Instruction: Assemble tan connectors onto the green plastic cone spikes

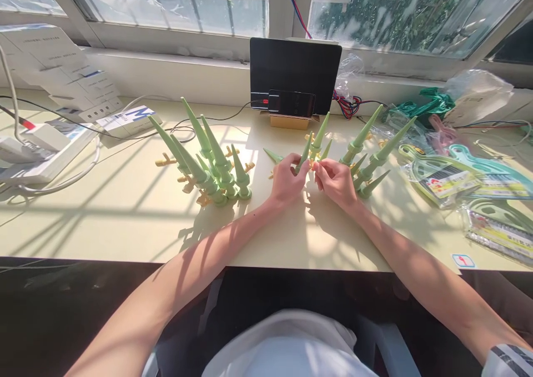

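Observation:
My left hand (287, 180) is closed around a pale green pointed cone (306, 151), which stands tip up between the fingers. Close beside it, my right hand (335, 181) pinches at a small yellow piece (312, 165) near the cone's lower part; the fingers hide most of it. Just behind both hands rises another green cone (321, 132). To the left stands a group of tall green spires (215, 155) with ringed bases and yellow branch-like pegs (165, 160). Similar green spires (377, 156) stand right of my right hand. A loose cone (272, 155) lies left of my left hand.
A tablet (295, 66) with a phone (291, 104) before it stands at the back. White boxes (62, 71) and cables are on the left. Bagged green packages (441, 177) and crumpled plastic (478, 91) lie on the right. The table's front edge runs below my forearms.

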{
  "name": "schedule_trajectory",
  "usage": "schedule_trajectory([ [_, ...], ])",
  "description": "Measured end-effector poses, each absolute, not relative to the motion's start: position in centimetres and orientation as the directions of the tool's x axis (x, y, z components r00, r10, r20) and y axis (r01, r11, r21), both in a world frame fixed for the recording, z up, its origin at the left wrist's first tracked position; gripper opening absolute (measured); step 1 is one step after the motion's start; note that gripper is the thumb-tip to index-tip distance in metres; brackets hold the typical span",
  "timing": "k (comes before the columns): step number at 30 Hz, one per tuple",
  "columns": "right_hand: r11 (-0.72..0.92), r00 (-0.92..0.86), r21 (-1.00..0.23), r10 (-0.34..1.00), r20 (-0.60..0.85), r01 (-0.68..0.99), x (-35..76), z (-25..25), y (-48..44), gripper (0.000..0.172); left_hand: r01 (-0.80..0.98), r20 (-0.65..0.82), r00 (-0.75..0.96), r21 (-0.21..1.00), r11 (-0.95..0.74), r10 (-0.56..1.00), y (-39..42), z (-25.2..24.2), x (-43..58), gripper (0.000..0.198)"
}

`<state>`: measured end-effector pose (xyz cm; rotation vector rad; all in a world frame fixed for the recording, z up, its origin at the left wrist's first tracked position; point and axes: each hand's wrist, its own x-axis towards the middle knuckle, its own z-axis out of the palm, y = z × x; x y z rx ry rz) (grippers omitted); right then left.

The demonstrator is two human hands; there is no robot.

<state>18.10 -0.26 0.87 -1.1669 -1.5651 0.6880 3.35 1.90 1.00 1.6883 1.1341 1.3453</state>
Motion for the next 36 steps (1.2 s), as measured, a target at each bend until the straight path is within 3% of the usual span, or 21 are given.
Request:
schedule_trajectory([
  [11,0.369,-0.005,-0.877,0.923,0.386,0.307,18.17,0.73,-0.26,0.040,0.218,0.387,0.081,0.893,-0.395,0.919,2.06,0.82,3.42,0.023],
  [30,0.338,0.024,-0.866,0.928,0.372,0.370,18.08,0.57,-0.28,0.058,0.232,0.407,0.094,0.878,-0.418,0.908,1.98,0.70,3.57,0.019],
  [36,0.360,0.034,-0.872,0.919,0.393,0.332,17.98,0.84,-0.44,0.047,0.227,0.393,0.095,0.886,-0.404,0.915,1.91,0.72,3.55,0.021],
])
